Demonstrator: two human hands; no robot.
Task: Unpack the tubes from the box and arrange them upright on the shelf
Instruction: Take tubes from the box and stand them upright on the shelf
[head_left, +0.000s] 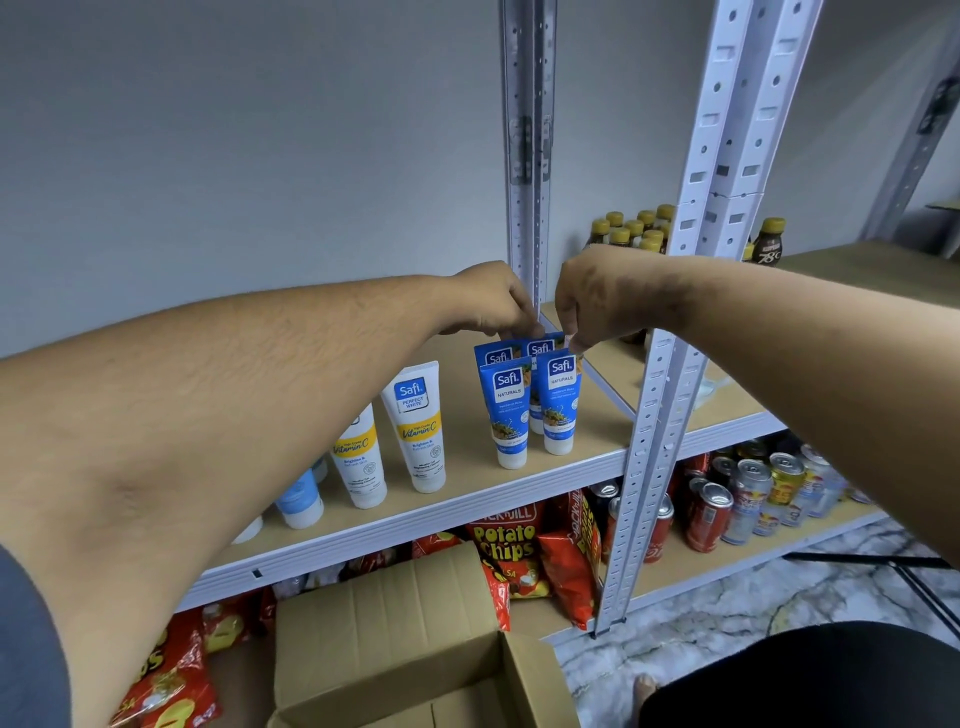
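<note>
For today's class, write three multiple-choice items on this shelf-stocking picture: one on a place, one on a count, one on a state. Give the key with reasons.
1. Where do the blue Safi tubes stand?
A. on the floor
B. on the shelf above the potato chips bags
C. inside the cardboard box

2. How many white Vitamin C tubes show their labels?
A. two
B. five
C. none

3. How are the blue tubes posed?
A. lying flat
B. upright, caps down
C. stacked in a pile

Key: 1 B, the chips lie one level below. 2 A, two stand side by side left of the blue ones. 3 B, crimped ends point up under the left hand and right hand.
</note>
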